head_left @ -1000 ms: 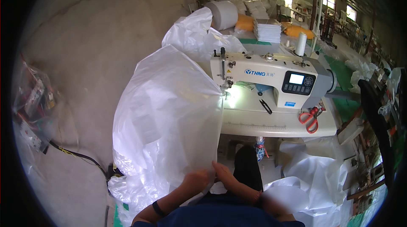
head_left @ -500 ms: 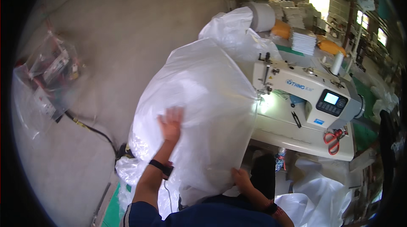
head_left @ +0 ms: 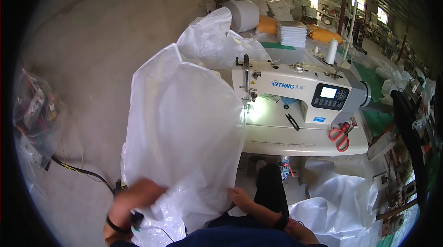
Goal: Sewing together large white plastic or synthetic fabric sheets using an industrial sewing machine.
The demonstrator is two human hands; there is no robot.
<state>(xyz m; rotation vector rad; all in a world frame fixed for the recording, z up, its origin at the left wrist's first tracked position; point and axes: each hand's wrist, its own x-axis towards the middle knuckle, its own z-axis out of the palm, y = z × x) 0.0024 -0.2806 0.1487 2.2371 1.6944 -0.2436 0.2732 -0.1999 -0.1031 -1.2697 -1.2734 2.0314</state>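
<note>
A large translucent white plastic sheet (head_left: 184, 118), perhaps a bag, spreads before me, its right edge under the lit needle area of the sewing machine (head_left: 286, 83). Lower on that same edge, my right hand (head_left: 237, 198) is closed, pinching the plastic. My left hand (head_left: 143, 194) is at the sheet's lower left. Motion smears its fingers, so whether they grip the plastic is unclear.
Black thread snips (head_left: 292, 121) and red-handled scissors (head_left: 340, 137) lie on the machine table (head_left: 277, 145). A thread cone (head_left: 331, 52) stands behind the machine. More white plastic (head_left: 337, 205) hangs below at right. A black cable (head_left: 83, 171) crosses the floor at left.
My left hand has moved off the middle of the sheet, down and toward me. The sheet's far edge has lifted and its bulge has flattened. My right hand keeps its hold. The view has turned right.
</note>
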